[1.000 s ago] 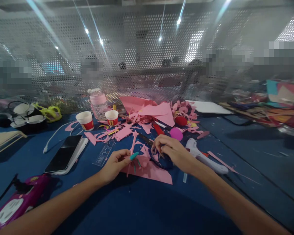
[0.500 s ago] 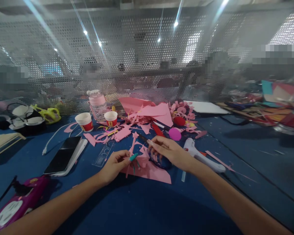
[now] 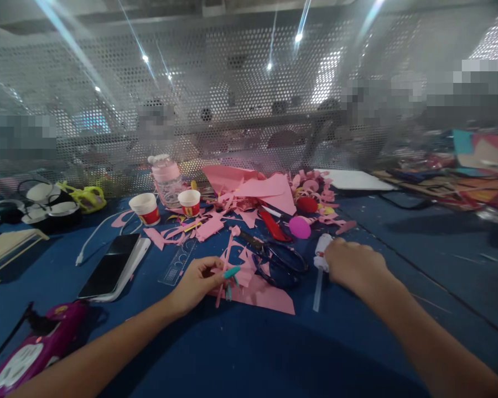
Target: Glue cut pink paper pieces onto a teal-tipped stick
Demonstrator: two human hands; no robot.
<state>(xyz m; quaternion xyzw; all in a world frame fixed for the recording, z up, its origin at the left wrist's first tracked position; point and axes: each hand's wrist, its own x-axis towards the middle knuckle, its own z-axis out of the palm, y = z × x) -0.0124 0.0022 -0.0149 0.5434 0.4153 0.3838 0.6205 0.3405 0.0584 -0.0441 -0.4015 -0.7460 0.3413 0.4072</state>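
Left hand: the left hand rests on the blue table, fingers pinched together on a thin pink paper strip that stands tilted above a pink paper sheet.
Right hand: the right hand lies curled over the body of a white glue gun, fingers wrapped on it (only the nozzle end shows).
Glue stick: a clear glue stick lies just below the gun's nozzle end.
Scissors: dark-handled scissors lie open on the table between the two hands, touching neither.
Background: paper cups, a pink bottle, a smartphone and pink paper scraps lie behind.
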